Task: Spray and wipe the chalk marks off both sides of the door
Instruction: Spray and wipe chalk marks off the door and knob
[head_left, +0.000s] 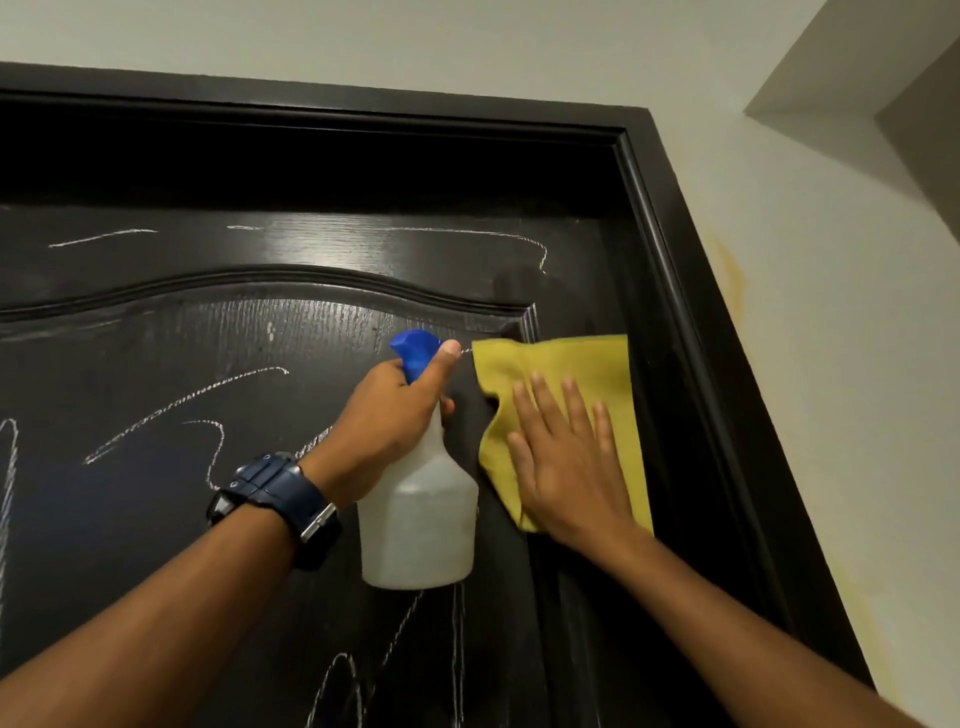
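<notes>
A black wooden door (270, 332) fills the view, with white chalk scribbles (171, 410) across its upper rail and raised panel. My left hand (387, 415) grips the neck of a white spray bottle (418, 525) with a blue trigger head (415, 351), held upright against the door. Beside it, my right hand (563, 457) presses flat, fingers straight, on a yellow cloth (597, 374) spread on the door's right stile. A wet sheen shows on the upper rail near the cloth.
The black door frame (691, 332) runs along the top and down the right side. A pale wall (831, 322) with a yellowish stain lies to the right. I wear a dark blue wristwatch (275, 499) on my left wrist.
</notes>
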